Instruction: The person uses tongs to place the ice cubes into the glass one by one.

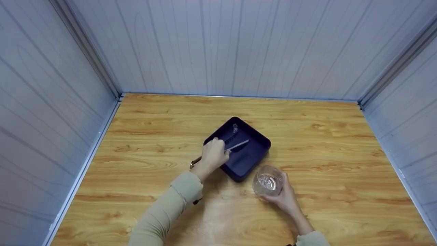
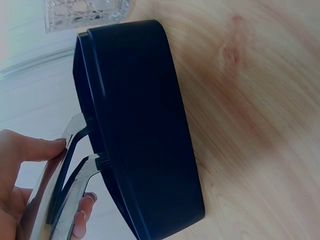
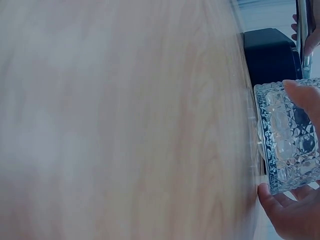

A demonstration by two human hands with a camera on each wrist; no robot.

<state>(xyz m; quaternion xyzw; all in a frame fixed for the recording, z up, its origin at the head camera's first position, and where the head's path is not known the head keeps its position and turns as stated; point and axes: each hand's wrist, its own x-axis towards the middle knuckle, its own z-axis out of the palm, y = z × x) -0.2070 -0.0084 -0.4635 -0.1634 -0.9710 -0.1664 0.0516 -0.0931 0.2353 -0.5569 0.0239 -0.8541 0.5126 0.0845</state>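
My left hand (image 1: 214, 153) grips a pair of metal tongs (image 2: 62, 185) over the near left side of a dark blue square tray (image 1: 261, 136). The tongs' arms stand apart and their ends reach into the tray. A small clear piece (image 1: 235, 127) is inside, near the tip of one arm; whether the tongs touch it I cannot tell. My right hand (image 1: 285, 196) holds a clear patterned drinking glass (image 1: 267, 181), thumb and fingers around its side. The glass (image 3: 290, 135) is upright by the tray's near right side. Whether its base touches the table is unclear.
The tray stands turned cornerwise on a wood-grain table (image 1: 153, 136). Pale panel walls (image 1: 218, 48) enclose the table at the back, left and right.
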